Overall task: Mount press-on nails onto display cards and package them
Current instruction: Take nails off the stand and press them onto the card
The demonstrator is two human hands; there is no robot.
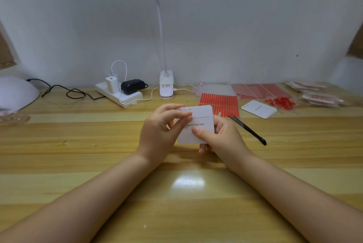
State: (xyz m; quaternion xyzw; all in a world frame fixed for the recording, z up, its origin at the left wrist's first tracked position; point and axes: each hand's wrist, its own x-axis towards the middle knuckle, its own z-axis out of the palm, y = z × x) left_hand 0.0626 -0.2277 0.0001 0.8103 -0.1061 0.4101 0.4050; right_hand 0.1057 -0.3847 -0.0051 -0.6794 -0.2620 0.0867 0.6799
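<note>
Hands meet above mid-tabletop [98, 144], holding one white display card [202, 117] lifted off the wood. Left hand [160, 132] pinches the card's upper left edge with narrowed fingers [182, 117]; right hand [222, 136] grips its lower right, thumb on the face. Print reads "Handmade Nail"; a top line is too small to read. Bare wood lies open in front and to the left. Black tweezers [248, 130] lie just right; red adhesive strips [220, 103] and spare cards [259, 109] lie behind, well clear.
</note>
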